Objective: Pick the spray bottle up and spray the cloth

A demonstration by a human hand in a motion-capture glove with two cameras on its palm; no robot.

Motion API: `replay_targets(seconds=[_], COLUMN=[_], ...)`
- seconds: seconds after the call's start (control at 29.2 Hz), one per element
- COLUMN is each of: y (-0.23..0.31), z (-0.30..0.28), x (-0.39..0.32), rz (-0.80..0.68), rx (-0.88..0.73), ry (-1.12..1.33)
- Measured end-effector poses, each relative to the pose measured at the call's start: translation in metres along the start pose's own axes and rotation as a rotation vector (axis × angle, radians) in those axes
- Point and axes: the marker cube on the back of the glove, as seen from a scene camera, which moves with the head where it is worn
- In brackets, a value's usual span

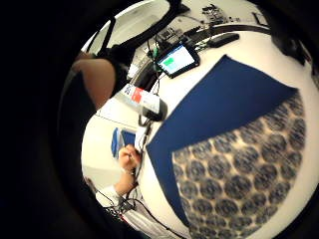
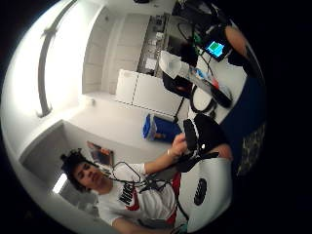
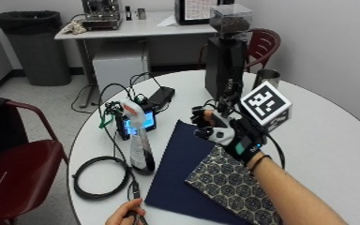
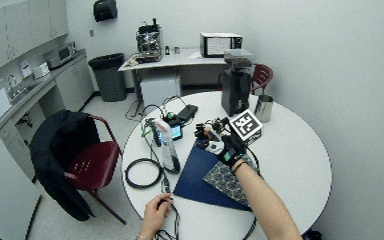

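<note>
The spray bottle [image 3: 140,140] is white with an orange label and dark liquid at its base. It stands upright on the round white table [image 3: 330,136], just left of the dark blue cloth [image 3: 179,173]. A patterned cloth [image 3: 233,187] lies on the blue one's near right part. My gloved right hand [image 3: 225,129] hovers over the blue cloth's far edge, to the right of the bottle and apart from it, fingers loosely bent and holding nothing. The palm views show the bottle [image 1: 144,102] [image 2: 192,73] beside the blue cloth [image 1: 224,99] and patterned cloth [image 1: 244,169].
A small device with a lit screen [image 3: 136,124] stands behind the bottle. A coiled black cable [image 3: 99,176] lies to its left. The bare left hand [image 3: 127,213] holds a cable at the table's near edge. A black grinder [image 3: 223,61] and metal cup [image 3: 266,77] stand farther back.
</note>
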Motion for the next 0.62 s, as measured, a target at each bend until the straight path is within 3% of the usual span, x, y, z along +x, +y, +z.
replay_targets(seconds=[0.31, 0.62], y=[0.041, 0.063], z=[-0.04, -0.037], x=[0.004, 0.008], rz=[0.023, 0.024], rx=[-0.058, -0.078], ry=[0.304, 0.406])
